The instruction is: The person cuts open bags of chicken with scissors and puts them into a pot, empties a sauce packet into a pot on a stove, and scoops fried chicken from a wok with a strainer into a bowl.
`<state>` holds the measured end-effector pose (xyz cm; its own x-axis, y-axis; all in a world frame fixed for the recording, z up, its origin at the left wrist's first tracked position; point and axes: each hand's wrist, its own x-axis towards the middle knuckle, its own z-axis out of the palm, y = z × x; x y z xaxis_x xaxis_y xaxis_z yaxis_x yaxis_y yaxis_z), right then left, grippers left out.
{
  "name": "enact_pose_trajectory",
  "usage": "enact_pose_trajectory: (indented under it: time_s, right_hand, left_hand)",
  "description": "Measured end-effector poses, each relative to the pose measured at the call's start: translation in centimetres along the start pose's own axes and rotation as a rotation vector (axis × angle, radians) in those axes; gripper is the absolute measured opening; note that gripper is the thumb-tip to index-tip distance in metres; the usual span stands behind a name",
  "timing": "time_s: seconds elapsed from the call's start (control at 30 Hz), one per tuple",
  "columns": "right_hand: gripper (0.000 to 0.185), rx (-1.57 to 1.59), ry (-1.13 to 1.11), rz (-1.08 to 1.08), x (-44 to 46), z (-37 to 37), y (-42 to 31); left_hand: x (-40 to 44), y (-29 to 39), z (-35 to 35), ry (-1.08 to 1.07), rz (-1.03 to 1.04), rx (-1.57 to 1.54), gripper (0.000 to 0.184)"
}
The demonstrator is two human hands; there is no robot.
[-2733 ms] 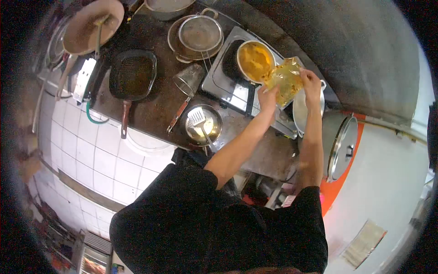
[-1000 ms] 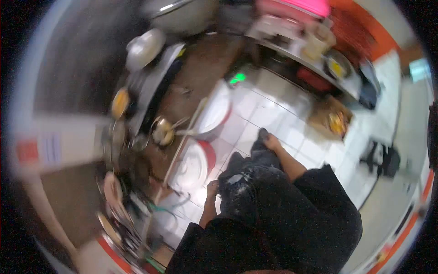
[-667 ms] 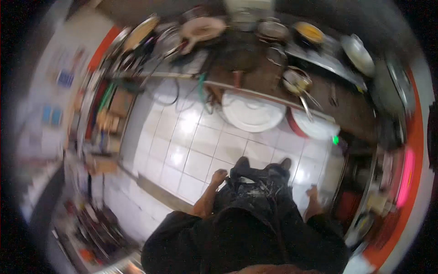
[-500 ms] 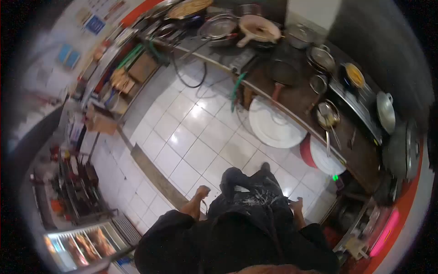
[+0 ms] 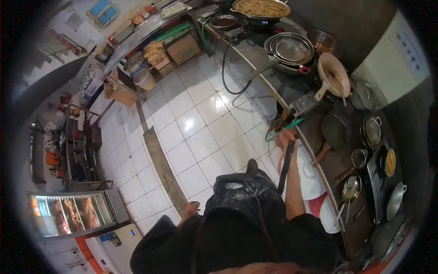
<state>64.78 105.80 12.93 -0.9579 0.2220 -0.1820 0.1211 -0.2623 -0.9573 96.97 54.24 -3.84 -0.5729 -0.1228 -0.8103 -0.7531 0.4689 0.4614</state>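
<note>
My left hand (image 5: pixel 192 208) hangs low beside my dark trousers, over the tiled floor, its fingers loosely apart and nothing visible in them. My right hand (image 5: pixel 286 137) is raised at the counter's front edge, close to a green hose (image 5: pixel 293 123); it is blurred, so its fingers are unclear. A long dark strip (image 5: pixel 285 167) runs down from beside this hand along the forearm; whether the hand holds it cannot be made out. Right of the hand, a dark pan (image 5: pixel 335 131) with a reddish-brown handle rests on the counter.
Counter items include stacked strainers (image 5: pixel 292 49), a pinkish pan (image 5: pixel 333 75), a small pan with utensils (image 5: pixel 351 188) and a pot with orange contents (image 5: pixel 390 162). A large white lid (image 5: pixel 306 173) lies below the counter edge. A lit display case (image 5: pixel 73 213) stands at lower left.
The view has swung left along the counter. My right hand has risen from beside my body to the counter's edge. Earlier, both hands held a clear bag over the orange pot; that bag is out of view.
</note>
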Motion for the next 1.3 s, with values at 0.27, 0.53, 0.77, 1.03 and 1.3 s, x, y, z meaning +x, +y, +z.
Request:
enact_pose_trajectory:
  time_s: [0.27,0.53,0.77,1.03,1.3]
  right_hand:
    - [0.061,0.169,0.032,0.141,33.0,19.6,-5.2]
    - [0.082,0.655,0.202,0.554,52.8,23.4,0.8]
    - [0.026,0.57,0.685,0.227,51.9,27.1,-0.7]
    - [0.031,0.264,0.617,0.128,42.7,33.0,-10.1]
    - [0.039,-0.084,0.586,0.171,54.8,30.3,-20.4]
  left_hand:
    - [10.6,8.1,0.7,0.456,0.208,0.153,0.022]
    - [22.4,14.9,-19.5,0.144,0.765,0.685,0.029]
    - [33.5,41.3,-39.8,0.276,-0.025,-0.407,0.028]
    - [53.8,70.2,-38.9,0.136,0.411,-0.375,0.03]
    - [64.4,93.2,-27.6,-0.063,0.698,0.46,0.054]
